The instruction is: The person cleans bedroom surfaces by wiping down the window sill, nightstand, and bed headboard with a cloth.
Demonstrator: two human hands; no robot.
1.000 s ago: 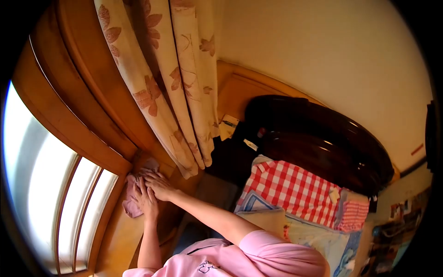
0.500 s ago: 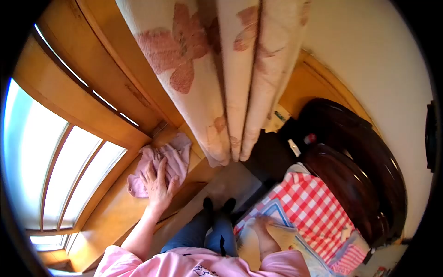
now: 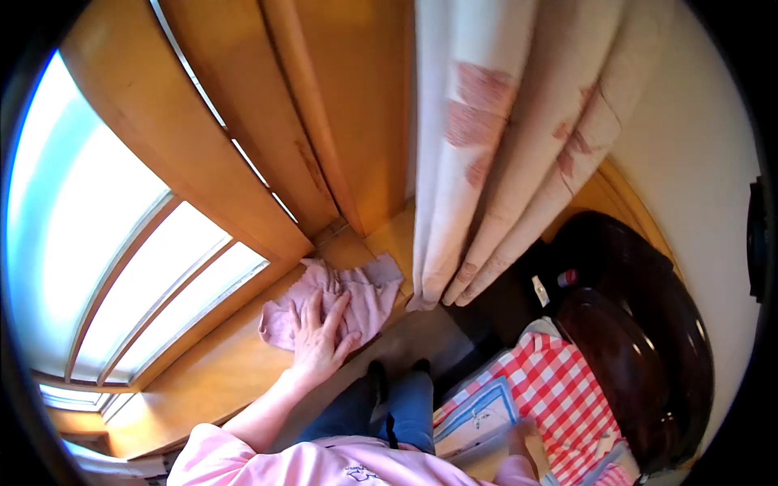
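Observation:
A crumpled pink cloth [image 3: 369,293] lies on the wooden window sill [image 3: 215,368], close to the corner of the window frame. My left hand [image 3: 320,336] rests flat on it, fingers spread and pressing on the fabric rather than wrapped round it. Down at the lower right is my right hand [image 3: 521,437], blurred and partly lost against what lies behind it, so its fingers cannot be made out. Nearest to it are a blue-bordered cloth or mat [image 3: 478,417] and a red-and-white checked cloth [image 3: 559,381].
A long floral curtain [image 3: 486,186] hangs just right of the sill. The bright window [image 3: 121,235] fills the left side. A dark, glossy wooden chair or sofa [image 3: 624,356] stands at the right, with small items on it. My feet are on the grey floor [image 3: 417,344].
The view has swung, shifting sill, curtain and window rightward in the picture. My left hand stays on the pink cloth, which sits slightly nearer the curtain. My right hand has moved and blurred.

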